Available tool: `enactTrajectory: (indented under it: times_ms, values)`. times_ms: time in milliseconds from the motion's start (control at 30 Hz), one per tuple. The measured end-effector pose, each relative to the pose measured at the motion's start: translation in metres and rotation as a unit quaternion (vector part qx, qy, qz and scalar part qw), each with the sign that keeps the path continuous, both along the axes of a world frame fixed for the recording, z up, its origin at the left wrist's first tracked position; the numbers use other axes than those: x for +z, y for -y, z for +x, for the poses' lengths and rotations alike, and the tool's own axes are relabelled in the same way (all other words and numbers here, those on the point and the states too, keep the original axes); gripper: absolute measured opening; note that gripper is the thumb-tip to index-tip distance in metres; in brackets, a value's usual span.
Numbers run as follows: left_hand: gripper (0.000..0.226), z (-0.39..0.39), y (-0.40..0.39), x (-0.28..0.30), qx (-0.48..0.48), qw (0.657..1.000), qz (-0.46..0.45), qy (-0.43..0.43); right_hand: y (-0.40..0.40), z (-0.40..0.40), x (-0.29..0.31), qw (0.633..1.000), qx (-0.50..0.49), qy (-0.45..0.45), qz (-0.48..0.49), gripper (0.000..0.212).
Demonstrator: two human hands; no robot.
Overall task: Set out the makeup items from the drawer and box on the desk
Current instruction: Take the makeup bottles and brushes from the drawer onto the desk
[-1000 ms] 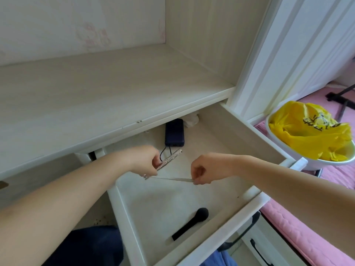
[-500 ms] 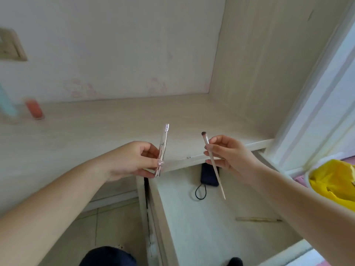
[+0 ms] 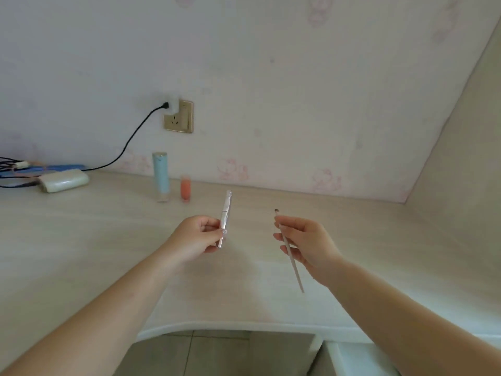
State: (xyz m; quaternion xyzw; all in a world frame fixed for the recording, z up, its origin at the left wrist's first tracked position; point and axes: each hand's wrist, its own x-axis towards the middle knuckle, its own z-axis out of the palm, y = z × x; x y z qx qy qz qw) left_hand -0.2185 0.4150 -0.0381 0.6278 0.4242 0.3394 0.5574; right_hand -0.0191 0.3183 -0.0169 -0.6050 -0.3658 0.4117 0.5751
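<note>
We've got our left hand (image 3: 199, 234) pinched round a silvery makeup tube (image 3: 225, 218), most of it poking above the grip. Right hand (image 3: 306, 241) pinches a thin brush (image 3: 294, 267), handle trailing below. Both hang over the desk (image 3: 81, 240), probably for setting down.

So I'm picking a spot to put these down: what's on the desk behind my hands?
Behind the left hand on the desk stand a blue tube and an orange bottle. Behind the right hand the desk is bare. The hands cover the spots beneath them.

Tube (image 3: 161, 176) left of vial (image 3: 185, 188) (touching?)
</note>
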Motion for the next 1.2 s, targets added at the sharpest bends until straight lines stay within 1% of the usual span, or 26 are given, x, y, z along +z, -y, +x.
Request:
enactTrajectory:
  times_ms: [100, 167, 267, 333, 467, 533, 633, 733, 800, 933, 1000, 1033, 1200]
  values:
    - [0.011, -0.005, -0.038, -0.007, 0.043, 0.998, 0.033, -0.023, -0.041, -0.015, -0.007, 0.999, -0.025, 0.031, 0.001, 0.02]
    - [0.014, -0.003, -0.061, -0.01, 0.06, 0.995, 0.067, -0.052, -0.065, -0.021, -0.012, 0.999, -0.021, 0.04, -0.006, 0.025]
    - [0.01, 0.005, -0.091, -0.014, 0.087, 0.984, 0.116, -0.102, -0.095, -0.022, -0.015, 0.998, -0.014, 0.046, -0.028, 0.034]
    - [0.004, 0.011, -0.107, -0.017, 0.107, 0.977, 0.134, -0.127, -0.115, -0.02, -0.017, 0.998, -0.013, 0.045, -0.03, 0.032]
    - [0.016, 0.02, -0.123, -0.027, 0.123, 0.963, 0.163, -0.175, -0.148, -0.015, -0.027, 0.998, -0.028, 0.049, -0.028, 0.024]
    - [0.019, 0.022, -0.13, -0.036, 0.133, 0.955, 0.183, -0.191, -0.165, -0.012, -0.037, 0.993, -0.037, 0.107, -0.038, 0.026]
    - [0.016, 0.02, -0.137, -0.042, 0.145, 0.947, 0.206, -0.199, -0.185, -0.011, -0.047, 0.978, -0.042, 0.201, -0.046, 0.028]
    - [0.014, 0.019, -0.143, -0.046, 0.169, 0.932, 0.231, -0.222, -0.203, -0.012, -0.052, 0.957, -0.022, 0.284, -0.048, 0.031]
    - [0.015, 0.02, -0.145, -0.047, 0.176, 0.921, 0.246, -0.247, -0.213, -0.013, -0.053, 0.937, -0.01, 0.344, -0.066, 0.035]
    - [0.014, 0.021, -0.147, -0.051, 0.19, 0.902, 0.266, -0.281, -0.222, -0.017, -0.055, 0.875, -0.002, 0.472, -0.107, 0.04]
    - [0.012, 0.021, -0.147, -0.051, 0.199, 0.897, 0.267, -0.29, -0.221, -0.018, -0.056, 0.853, 0.003, 0.51, -0.111, 0.041]
    - [0.012, 0.022, -0.147, -0.05, 0.203, 0.894, 0.27, -0.296, -0.222, -0.018, -0.057, 0.849, 0.002, 0.517, -0.109, 0.04]
    - [0.016, 0.027, -0.149, -0.048, 0.202, 0.879, 0.281, -0.328, -0.225, -0.017, -0.06, 0.843, -0.002, 0.528, -0.105, 0.039]
